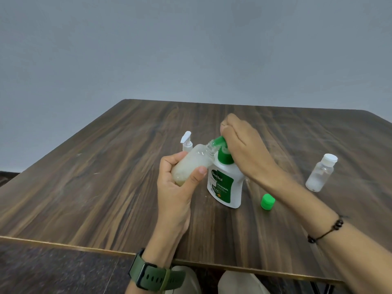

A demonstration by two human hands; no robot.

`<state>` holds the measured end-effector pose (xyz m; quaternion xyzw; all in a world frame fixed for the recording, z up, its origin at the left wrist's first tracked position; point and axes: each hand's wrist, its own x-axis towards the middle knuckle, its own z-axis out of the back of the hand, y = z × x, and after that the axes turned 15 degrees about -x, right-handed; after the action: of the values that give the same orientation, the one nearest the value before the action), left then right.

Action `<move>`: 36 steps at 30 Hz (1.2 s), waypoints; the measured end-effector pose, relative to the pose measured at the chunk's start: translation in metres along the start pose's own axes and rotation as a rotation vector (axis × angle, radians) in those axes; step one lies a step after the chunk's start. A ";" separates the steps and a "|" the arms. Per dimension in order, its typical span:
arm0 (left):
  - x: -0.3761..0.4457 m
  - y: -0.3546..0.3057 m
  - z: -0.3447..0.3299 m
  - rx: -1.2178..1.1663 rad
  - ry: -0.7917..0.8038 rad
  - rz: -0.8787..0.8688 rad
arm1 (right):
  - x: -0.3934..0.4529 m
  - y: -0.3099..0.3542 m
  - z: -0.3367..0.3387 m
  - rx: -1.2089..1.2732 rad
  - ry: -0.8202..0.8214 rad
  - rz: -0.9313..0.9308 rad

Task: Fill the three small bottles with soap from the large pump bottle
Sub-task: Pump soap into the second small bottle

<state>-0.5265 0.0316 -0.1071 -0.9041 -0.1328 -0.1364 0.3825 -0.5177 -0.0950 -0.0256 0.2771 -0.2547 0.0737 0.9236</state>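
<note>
My left hand [180, 187] grips a small clear bottle [192, 164], tilted, its open neck right under the green pump nozzle; pale soap fills its lower part. My right hand [241, 147] rests closed on top of the green pump head of the large white soap bottle [224, 183], which stands upright on the table. A small bottle with a white pump top [187, 143] stands behind my left hand, mostly hidden. A third small clear bottle with a white cap [321, 172] stands at the right. A loose green cap [267, 201] lies right of the large bottle.
The dark wooden table [106, 177] has its near edge just above my knees and its far edge by a grey wall. My left wrist wears a green watch; a dark bead bracelet is on my right wrist.
</note>
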 end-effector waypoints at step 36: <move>0.001 0.004 0.001 -0.050 -0.004 0.018 | 0.000 -0.002 -0.004 0.004 -0.071 0.014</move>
<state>-0.5242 0.0301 -0.1103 -0.9148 -0.1217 -0.1345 0.3609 -0.5157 -0.0944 -0.0293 0.2797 -0.2891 0.0710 0.9128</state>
